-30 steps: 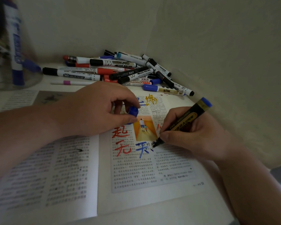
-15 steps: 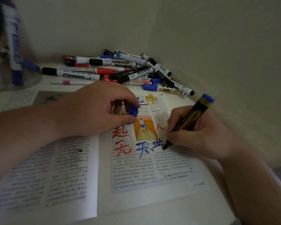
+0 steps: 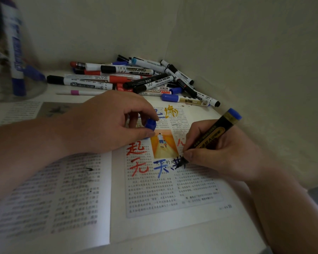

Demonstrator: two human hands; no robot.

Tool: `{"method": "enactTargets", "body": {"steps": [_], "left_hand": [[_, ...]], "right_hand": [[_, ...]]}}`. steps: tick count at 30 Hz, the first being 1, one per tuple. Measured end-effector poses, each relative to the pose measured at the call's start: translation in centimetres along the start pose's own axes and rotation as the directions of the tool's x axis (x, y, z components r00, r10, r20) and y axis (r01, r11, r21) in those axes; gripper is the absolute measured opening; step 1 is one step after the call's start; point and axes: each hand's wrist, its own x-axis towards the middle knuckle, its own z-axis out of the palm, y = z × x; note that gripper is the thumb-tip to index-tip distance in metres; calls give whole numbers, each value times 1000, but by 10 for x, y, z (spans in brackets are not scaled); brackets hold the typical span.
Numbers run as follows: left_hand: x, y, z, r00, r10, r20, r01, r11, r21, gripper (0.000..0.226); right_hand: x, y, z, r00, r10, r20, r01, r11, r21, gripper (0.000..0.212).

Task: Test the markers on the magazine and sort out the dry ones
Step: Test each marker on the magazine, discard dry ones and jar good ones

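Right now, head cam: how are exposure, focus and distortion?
Head view: dim and underexposed, no glare. At far left the glass jar is blurred. The marker pile and the magazine right page read sharp, while its left page smears toward the frame edge. Wide-angle stretch shows at the borders.

**Colours and Markings: Bench Lot**

Marker: black barrel, gold label panel, blue tail end.
Cap: solid blue.
Magazine: white pages, grey-black print columns; hand-drawn characters in red, blue, yellow-orange and blue-black; inset picture in orange and tan.
Marker pile, far corner of the bench: white barrels with black lettering, caps black, red and blue; one all-black barrel with white lettering.
Thin pen: white, pink band.
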Motion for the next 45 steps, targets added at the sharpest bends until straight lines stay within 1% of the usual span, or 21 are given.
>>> {"method": "enactTargets", "body": {"steps": [4,7,11,13,15,16,17,18,20,21,22,23,25,28,30,32,34,37,40,43,45], "left_hand": [[-1,3,0,999,-30,-25,28,998,-53,32],[-2,4,0,998,-56,-42,52,995,-84,36],[-1,4,-1,997,-69,-23,68,996,-50,30],[0,4,-2,997,-73,2,73,997,-24,25],[0,4,-3,996,-81,20,81,997,-13,22],[1,3,-3,996,-85,26,85,996,-8,21],[1,3,-3,996,-89,30,89,996,1,21],[1,3,-3,995,-90,35,90,996,13,21],[2,3,-2,994,-93,52,91,995,34,19],[2,3,-2,993,-98,60,95,995,42,19],[2,2,-2,992,-103,67,100,994,52,21],[3,2,-2,991,-112,75,107,992,63,23],[3,1,-2,987,-133,91,126,989,75,26],[3,0,-1,981,-164,100,158,985,64,29],[3,-1,-2,979,-182,96,176,982,62,30],[3,-2,-2,977,-195,85,189,979,69,31],[2,-4,-3,977,-199,69,196,979,59,33],[2,-6,-3,978,-195,69,193,980,37,35],[3,-6,-3,979,-189,72,187,982,38,27],[3,-6,-3,982,-181,58,179,983,44,32],[2,-5,-3,982,-179,55,178,984,30,31]], "right_hand": [[1,0,0,998,21,-52,-22,1000,-18,7],[1,0,0,999,32,-40,-33,999,-21,8],[3,3,0,998,32,-55,-32,999,5,9],[2,4,-2,999,24,-24,-24,1000,9,8],[0,3,-4,997,19,78,-21,1000,19,10],[0,3,-5,994,6,111,-12,999,47,12],[1,4,-6,994,-19,105,8,994,108,12],[3,5,-7,997,-55,62,41,978,206,9],[8,7,-10,992,-113,-60,128,896,426,6],[11,7,-10,987,-121,-105,157,859,487,7],[13,5,-11,983,-118,-138,172,851,496,9],[15,3,-11,981,-110,-162,174,865,470,13],[21,-6,-12,977,-102,-185,163,919,359,19],[37,-33,-15,983,-117,-141,131,987,97,18],[55,-51,-15,988,-111,-109,113,994,10,16],[73,-61,-12,987,-123,-109,123,992,-4,23],[87,-60,-5,976,-175,-129,172,985,-34,28],[91,-43,4,951,-246,-185,257,966,35,18],[90,-31,7,944,-264,-197,279,959,53,21],[90,-29,6,949,-261,-178,279,957,85,17],[88,-30,8,958,-256,-131,262,965,28,12]]}}
